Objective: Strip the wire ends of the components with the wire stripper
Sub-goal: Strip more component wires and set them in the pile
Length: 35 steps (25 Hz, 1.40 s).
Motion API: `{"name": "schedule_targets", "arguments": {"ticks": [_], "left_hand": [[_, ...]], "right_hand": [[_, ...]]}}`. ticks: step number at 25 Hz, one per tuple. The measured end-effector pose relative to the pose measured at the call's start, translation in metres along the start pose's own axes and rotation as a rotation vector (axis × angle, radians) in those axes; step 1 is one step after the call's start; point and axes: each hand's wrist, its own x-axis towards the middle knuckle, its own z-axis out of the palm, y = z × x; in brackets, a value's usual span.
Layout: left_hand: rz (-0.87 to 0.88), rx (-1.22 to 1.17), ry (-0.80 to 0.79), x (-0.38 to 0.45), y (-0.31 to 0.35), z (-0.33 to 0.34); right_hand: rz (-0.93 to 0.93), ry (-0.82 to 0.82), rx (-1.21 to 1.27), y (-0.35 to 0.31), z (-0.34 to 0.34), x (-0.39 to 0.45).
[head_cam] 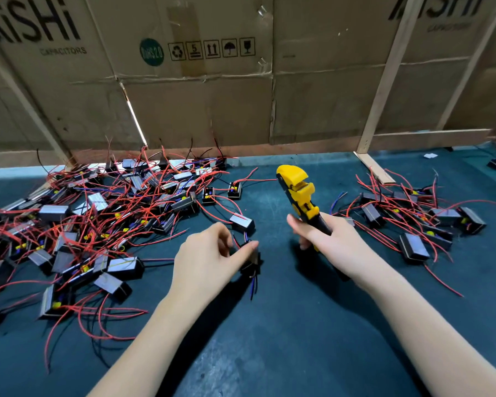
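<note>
At frame centre, the left hand (209,253) pinches a black component (251,260) between thumb and fingers, wires dangling. The right hand (330,242) grips the yellow wire stripper (299,193), pointed upward. Tangled components (98,224) cover the worktop (284,325) at left.

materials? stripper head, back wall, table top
Wire stripper: head looks like moulded yellow plastic, matte, over a black body; any metal blades aren't visible.
Back wall: brown corrugated cardboard, with creases, tape and printed shipping symbols.
Table: dark teal mat, probably rubber or vinyl, dull sheen with scuffs.
</note>
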Motion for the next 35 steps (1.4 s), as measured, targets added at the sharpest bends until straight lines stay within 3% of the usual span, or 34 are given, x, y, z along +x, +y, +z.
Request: {"name": "schedule_targets", "arguments": {"ticks": [4, 9, 15, 20, 26, 35], "left_hand": [[0.049, -0.206, -0.113, -0.002, 0.005, 0.002], [0.253, -0.194, -0.173, -0.006, 0.008, 0.002], [0.125, -0.31, -0.192, -0.006, 0.011, 0.008], [0.125, -0.337, -0.179, -0.004, 0.009, 0.008], [0.214, -0.306, -0.295, -0.003, 0.008, 0.007], [0.121, -0.329, -0.131, -0.004, 0.008, 0.007]], "right_hand": [[-0.058, 0.133, -0.041, 0.005, 0.001, 0.004], [-0.103, 0.398, -0.618, 0.018, -0.011, 0.01], [-0.093, 0.494, -1.027, 0.03, -0.018, 0.015], [-0.145, 0.534, -1.099, 0.034, -0.019, 0.015], [-0.189, 0.54, -1.196, 0.032, -0.005, 0.016], [-0.225, 0.507, -1.166, 0.031, -0.002, 0.015]]}}
